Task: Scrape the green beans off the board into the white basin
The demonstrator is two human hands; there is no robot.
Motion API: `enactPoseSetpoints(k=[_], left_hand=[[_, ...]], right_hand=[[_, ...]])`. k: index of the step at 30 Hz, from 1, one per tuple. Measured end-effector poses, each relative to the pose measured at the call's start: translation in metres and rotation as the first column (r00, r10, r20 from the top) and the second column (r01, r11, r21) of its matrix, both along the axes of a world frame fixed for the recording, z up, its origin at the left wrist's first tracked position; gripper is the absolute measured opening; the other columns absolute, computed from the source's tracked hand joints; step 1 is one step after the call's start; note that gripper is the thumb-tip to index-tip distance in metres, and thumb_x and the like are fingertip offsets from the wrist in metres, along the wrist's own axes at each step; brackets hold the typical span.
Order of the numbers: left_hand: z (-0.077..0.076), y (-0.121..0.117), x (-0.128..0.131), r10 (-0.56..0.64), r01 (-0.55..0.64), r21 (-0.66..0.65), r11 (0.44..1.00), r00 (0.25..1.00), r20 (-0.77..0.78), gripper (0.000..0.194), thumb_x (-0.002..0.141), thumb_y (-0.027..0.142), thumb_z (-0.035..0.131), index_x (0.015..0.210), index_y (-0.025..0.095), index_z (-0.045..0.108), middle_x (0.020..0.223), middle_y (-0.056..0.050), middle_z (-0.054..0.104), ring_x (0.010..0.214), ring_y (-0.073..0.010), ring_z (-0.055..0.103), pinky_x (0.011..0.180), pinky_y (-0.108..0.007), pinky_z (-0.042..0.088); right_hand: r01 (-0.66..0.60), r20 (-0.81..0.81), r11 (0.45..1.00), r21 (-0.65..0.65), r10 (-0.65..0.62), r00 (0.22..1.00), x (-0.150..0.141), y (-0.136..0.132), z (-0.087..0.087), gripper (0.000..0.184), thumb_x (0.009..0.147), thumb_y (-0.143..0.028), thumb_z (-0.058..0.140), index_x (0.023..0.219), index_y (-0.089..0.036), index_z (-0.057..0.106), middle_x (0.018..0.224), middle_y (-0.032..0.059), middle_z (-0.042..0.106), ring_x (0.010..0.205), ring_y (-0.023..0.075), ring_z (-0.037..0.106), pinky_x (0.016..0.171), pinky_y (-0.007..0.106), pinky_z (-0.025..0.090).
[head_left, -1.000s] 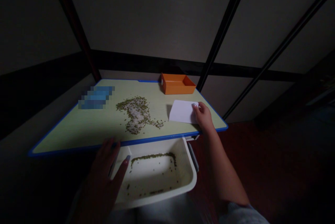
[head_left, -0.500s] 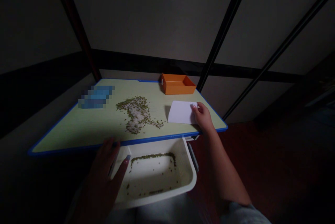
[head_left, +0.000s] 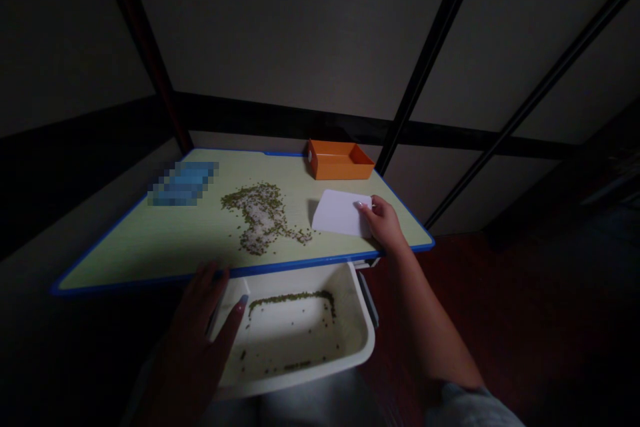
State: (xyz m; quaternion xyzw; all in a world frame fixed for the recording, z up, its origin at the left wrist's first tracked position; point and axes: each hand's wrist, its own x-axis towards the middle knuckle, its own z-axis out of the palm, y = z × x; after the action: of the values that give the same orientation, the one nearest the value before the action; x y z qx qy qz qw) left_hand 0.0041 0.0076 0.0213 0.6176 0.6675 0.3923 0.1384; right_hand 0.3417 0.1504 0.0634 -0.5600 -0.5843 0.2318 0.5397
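Observation:
My right hand (head_left: pixel 383 220) pinches the right side of a white card (head_left: pixel 340 212), thumb on top, low over the right part of the table. Left of the card lies a spread pile of small green beans and whitish grains (head_left: pixel 263 214), with a thin tail of them reaching toward the card. My left hand (head_left: pixel 205 334) is in shadow at the table's front edge, its thumb apart from the fingers, over the left side of a white plastic drawer (head_left: pixel 367 340). Green beans (head_left: pixel 295 297) line the far side of the drawer's floor, with scattered ones nearer.
The light green table (head_left: pixel 150 247) has a blue rim. An orange open box (head_left: pixel 343 170) stands at its back right. A blurred-out blue item (head_left: pixel 184 184) lies at the left edge. Dark wall panels (head_left: pixel 280 27) rise close behind.
My right hand has moved slightly left with the card, bringing it closer to the pile's tail. My left hand stays at the drawer's left side.

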Motion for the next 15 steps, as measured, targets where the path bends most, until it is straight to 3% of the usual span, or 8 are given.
enactPoseSetpoints(k=[4,9,15], left_hand=[[-0.0025,0.0004,-0.0011,0.002,-0.002,0.009,1.0,1.0,-0.003,0.065,0.084,0.063,0.045,0.133,0.022,0.059,0.159,-0.007,0.042,0.149,-0.0261,0.032,0.123,-0.05,0.023],[-0.0018,0.0006,0.0002,0.009,-0.009,-0.016,1.0,1.0,-0.001,0.07,0.083,0.064,0.044,0.134,0.018,0.058,0.159,-0.01,0.042,0.15,-0.0269,0.032,0.123,-0.05,0.022],[-0.0009,-0.0002,0.0002,0.02,-0.02,-0.017,1.0,1.0,0.015,0.07,0.081,0.067,0.044,0.132,0.022,0.059,0.159,-0.007,0.042,0.15,-0.0254,0.032,0.123,-0.049,0.023]], right_hand=[[0.163,0.045,0.986,0.042,-0.165,0.985,0.0024,0.0025,-0.0023,0.035,0.076,-0.052,0.06,0.064,-0.024,0.043,0.053,-0.0064,0.04,0.05,0.0112,0.034,0.047,0.027,0.021],[0.384,0.076,0.919,0.087,-0.391,0.917,0.0067,0.0033,-0.0018,0.035,0.078,-0.045,0.06,0.06,-0.025,0.038,0.05,-0.0057,0.039,0.051,0.0125,0.033,0.05,0.028,0.022],[0.486,0.084,0.865,0.128,-0.498,0.863,0.0094,0.0023,-0.0011,0.034,0.081,-0.042,0.059,0.061,-0.026,0.037,0.054,-0.0035,0.042,0.053,0.0145,0.034,0.052,0.028,0.023]])
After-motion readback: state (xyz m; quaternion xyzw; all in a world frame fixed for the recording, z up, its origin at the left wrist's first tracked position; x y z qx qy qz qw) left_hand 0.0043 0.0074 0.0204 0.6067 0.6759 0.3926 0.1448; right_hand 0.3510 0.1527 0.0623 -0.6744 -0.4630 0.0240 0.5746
